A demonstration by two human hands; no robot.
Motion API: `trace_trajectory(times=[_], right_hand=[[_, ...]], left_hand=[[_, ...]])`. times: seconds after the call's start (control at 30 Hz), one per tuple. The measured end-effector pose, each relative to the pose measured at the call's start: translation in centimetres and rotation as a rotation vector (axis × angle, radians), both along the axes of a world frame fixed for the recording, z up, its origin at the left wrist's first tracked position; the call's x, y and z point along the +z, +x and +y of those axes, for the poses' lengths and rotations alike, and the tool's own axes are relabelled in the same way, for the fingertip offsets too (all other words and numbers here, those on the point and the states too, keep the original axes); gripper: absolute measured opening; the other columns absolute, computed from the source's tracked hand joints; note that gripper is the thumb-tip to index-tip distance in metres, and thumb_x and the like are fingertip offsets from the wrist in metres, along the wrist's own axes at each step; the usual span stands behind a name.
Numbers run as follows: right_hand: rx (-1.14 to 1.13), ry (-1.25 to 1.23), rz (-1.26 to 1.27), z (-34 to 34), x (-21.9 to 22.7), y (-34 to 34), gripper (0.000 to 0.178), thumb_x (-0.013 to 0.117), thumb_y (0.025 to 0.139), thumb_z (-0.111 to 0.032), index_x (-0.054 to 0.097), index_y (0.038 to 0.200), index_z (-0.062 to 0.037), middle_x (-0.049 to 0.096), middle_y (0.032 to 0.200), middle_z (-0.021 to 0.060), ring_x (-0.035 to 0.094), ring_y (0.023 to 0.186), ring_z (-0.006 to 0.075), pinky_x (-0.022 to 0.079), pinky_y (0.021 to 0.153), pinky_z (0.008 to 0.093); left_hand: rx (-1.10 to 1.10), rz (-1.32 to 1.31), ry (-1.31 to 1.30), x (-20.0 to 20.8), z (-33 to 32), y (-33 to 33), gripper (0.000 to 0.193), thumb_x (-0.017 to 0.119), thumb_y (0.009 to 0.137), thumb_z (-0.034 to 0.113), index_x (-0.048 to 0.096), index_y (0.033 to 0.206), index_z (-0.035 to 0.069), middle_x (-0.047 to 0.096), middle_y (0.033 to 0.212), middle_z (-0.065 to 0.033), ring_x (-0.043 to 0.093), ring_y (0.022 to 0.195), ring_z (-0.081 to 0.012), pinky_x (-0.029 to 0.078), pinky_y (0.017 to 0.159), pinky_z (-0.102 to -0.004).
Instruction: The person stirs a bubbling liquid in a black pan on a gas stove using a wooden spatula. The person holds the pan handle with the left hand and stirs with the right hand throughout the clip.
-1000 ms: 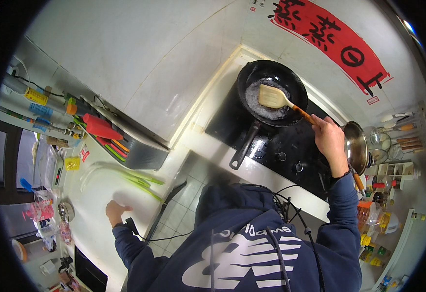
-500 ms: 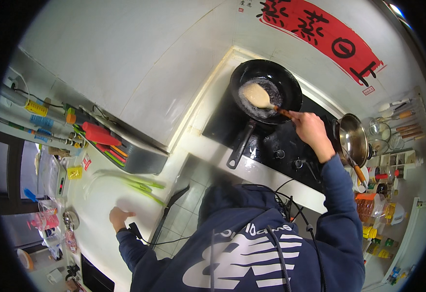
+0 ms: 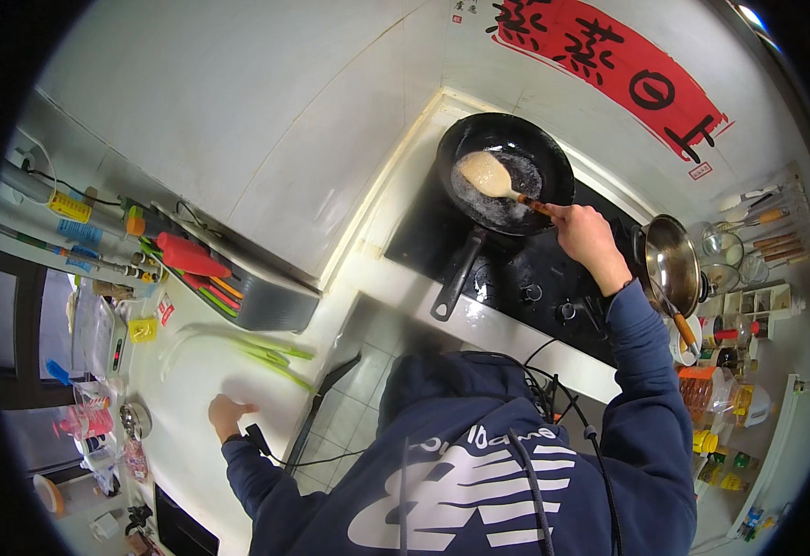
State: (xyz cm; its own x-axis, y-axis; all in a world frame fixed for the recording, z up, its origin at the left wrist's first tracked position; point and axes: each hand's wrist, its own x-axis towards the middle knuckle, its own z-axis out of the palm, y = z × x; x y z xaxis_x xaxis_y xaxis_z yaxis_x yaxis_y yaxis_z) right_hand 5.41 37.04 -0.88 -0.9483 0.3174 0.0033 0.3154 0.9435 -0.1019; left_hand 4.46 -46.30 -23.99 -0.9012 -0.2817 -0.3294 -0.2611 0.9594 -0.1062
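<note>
Right hand: your right hand (image 3: 586,237) is closed around the spatula (image 3: 497,180) handle, fingers wrapped on the orange-brown grip, at the right of the pan (image 3: 507,174).
Spatula: its pale wooden blade lies flat inside the pan, left of centre, touching the oily bottom.
Change: a second ago the blade is held up at the pan's right side; half a second ago it sits lower, nearer the middle; now it is down in the pan's left half. You are sweeping it across the bottom from right to left.
Meaning: judged from that sweep, you are spreading or stirring what is in the pan; what it is shows only as a wet sheen, too small to tell.
Pan: black, on the far part of the dark hob (image 3: 525,269), its long handle pointing near and left, free of any hand.
Left hand: your left hand (image 3: 229,413) rests on the white counter (image 3: 192,371), fingers loosely curled, holding nothing that can be made out. It has barely shifted across the three moments.
Near the left hand: green onions (image 3: 266,352) lie just beyond it, untouched; a black cable runs by the wrist.
Further off: a steel pot (image 3: 671,261) stands right of the hob, close to your right forearm; a rack of coloured knives (image 3: 196,264) sits on the left by the wall.
</note>
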Motion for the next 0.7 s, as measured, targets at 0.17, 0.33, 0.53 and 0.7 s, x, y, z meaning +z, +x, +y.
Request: trace_trajectory(times=[0.17, 0.33, 0.53, 0.7], right_hand=[[-0.055, 0.064, -0.115, 1.1, 1.5, 2.8, 0.037, 0.066, 0.098, -0.016, 0.079, 0.131, -0.0254, 0.078, 0.095, 0.0201, 0.076, 0.091, 0.0422, 0.062, 0.082, 0.0527], [0.125, -0.036, -0.068, 1.0, 2.1, 2.6, 0.03, 0.068, 0.095, -0.016, 0.084, 0.12, -0.0186, 0.077, 0.094, 0.0231, 0.075, 0.09, 0.0446, 0.062, 0.085, 0.0528], [-0.058, 0.093, -0.051, 0.6, 0.2, 0.5, 0.036, 0.066, 0.097, -0.016, 0.08, 0.13, -0.0232, 0.077, 0.092, 0.0224, 0.076, 0.087, 0.0426, 0.063, 0.081, 0.054], [0.002, -0.014, -0.15, 0.2, 3.9, 2.8, 0.03, 0.068, 0.097, -0.016, 0.083, 0.124, -0.0197, 0.077, 0.101, 0.0221, 0.075, 0.094, 0.0429, 0.061, 0.086, 0.0515]], left_hand=[[0.008, 0.021, -0.005, -0.8, -0.4, 0.5, 0.075, 0.105, 0.047, 0.052, 0.073, 0.088, -0.002, 0.078, 0.081, -0.0173, 0.077, 0.077, -0.036, 0.061, 0.076, -0.0458], [0.041, -0.039, 0.046, -0.1, -0.2, -0.2, 0.075, 0.105, 0.048, 0.051, 0.073, 0.09, -0.002, 0.078, 0.081, -0.0179, 0.077, 0.078, -0.0367, 0.061, 0.077, -0.0463], [-0.004, 0.017, 0.041, 0.7, 0.4, 0.1, 0.076, 0.105, 0.048, 0.052, 0.074, 0.091, -0.001, 0.077, 0.085, -0.0193, 0.076, 0.083, -0.0401, 0.06, 0.079, -0.0488], [0.079, -0.084, 0.029, 0.4, 0.4, 0.1, 0.077, 0.104, 0.049, 0.054, 0.076, 0.095, -0.001, 0.079, 0.103, -0.0226, 0.076, 0.098, -0.0419, 0.06, 0.085, -0.0507]])
